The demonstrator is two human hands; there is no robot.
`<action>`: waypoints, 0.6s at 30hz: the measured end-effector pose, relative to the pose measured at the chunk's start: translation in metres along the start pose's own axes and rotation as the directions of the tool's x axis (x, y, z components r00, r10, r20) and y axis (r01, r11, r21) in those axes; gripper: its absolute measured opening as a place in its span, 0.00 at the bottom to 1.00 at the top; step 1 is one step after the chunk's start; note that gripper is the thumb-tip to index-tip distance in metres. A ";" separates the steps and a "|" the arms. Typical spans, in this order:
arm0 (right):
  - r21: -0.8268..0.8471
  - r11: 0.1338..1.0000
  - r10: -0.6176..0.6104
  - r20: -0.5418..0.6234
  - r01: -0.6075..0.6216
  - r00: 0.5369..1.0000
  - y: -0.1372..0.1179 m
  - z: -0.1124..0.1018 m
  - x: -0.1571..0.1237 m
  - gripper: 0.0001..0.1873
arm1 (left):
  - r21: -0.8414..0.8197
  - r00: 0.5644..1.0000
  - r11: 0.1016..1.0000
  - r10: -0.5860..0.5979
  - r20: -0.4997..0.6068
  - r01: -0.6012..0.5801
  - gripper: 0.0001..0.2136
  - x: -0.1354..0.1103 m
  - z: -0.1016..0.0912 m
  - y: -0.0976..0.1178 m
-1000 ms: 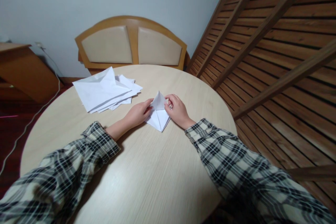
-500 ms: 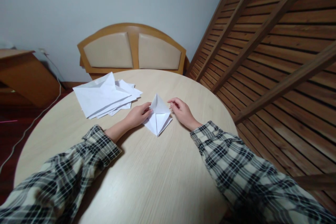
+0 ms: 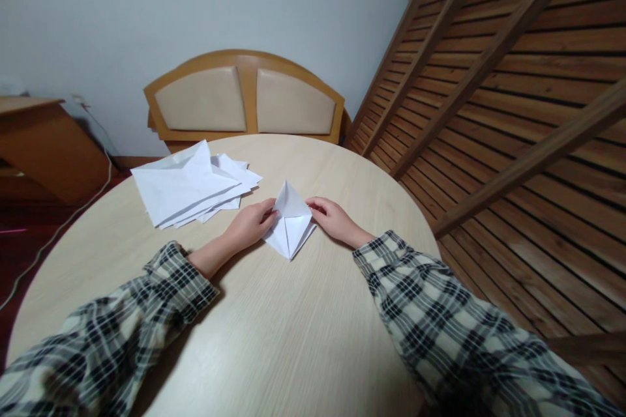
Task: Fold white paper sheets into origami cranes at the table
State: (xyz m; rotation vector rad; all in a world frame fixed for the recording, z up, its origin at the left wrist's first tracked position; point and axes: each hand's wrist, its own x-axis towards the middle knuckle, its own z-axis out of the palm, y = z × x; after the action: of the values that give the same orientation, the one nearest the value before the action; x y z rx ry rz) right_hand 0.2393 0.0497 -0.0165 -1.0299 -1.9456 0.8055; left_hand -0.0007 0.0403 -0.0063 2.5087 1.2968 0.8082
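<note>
A folded sheet of white paper (image 3: 292,228), diamond-shaped with a crease down its lower half, is between my two hands on the round wooden table (image 3: 293,326). Its upper flap stands partly raised, with the point facing away from me. My left hand (image 3: 252,225) pinches the paper's left corner between thumb and fingers. On the opposite side, my right hand (image 3: 335,218) is closed at the right corner, its fingertips partly hidden behind the paper's edge.
Several folded white sheets (image 3: 183,192) lie in a loose pile at the table's far left. Beyond the table stands a padded wooden headboard (image 3: 252,101). Wooden slats (image 3: 489,98) lean along the right, and a cable (image 3: 73,215) runs down at the left.
My right hand has moved left and taken hold of the paper's right corner. My left hand keeps its grip. The view has shifted slightly.
</note>
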 end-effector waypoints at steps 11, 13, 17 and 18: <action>-0.072 0.997 -0.035 0.035 0.037 0.999 -0.007 0.000 -0.002 0.10 | -0.003 0.999 0.999 -0.051 0.008 0.051 0.07 0.000 0.002 -0.001; -0.066 0.997 -0.025 0.028 0.027 0.999 -0.008 0.001 -0.002 0.10 | -0.008 0.998 0.998 -0.062 0.015 0.063 0.07 0.000 0.002 0.000; -0.055 0.998 -0.008 -0.008 0.007 1.000 -0.006 0.004 -0.001 0.10 | -0.024 0.996 0.996 -0.082 0.023 0.083 0.07 0.000 0.002 0.000; -0.054 0.999 -0.002 -0.016 0.001 1.000 -0.005 0.005 -0.001 0.10 | -0.028 0.996 0.995 -0.090 0.028 0.091 0.07 0.001 0.002 0.000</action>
State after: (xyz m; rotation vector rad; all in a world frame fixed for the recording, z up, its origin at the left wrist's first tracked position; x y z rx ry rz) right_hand 0.2332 0.0457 -0.0150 -1.0632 -1.9639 0.7456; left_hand 0.0009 0.0407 -0.0075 2.4105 1.3692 0.7660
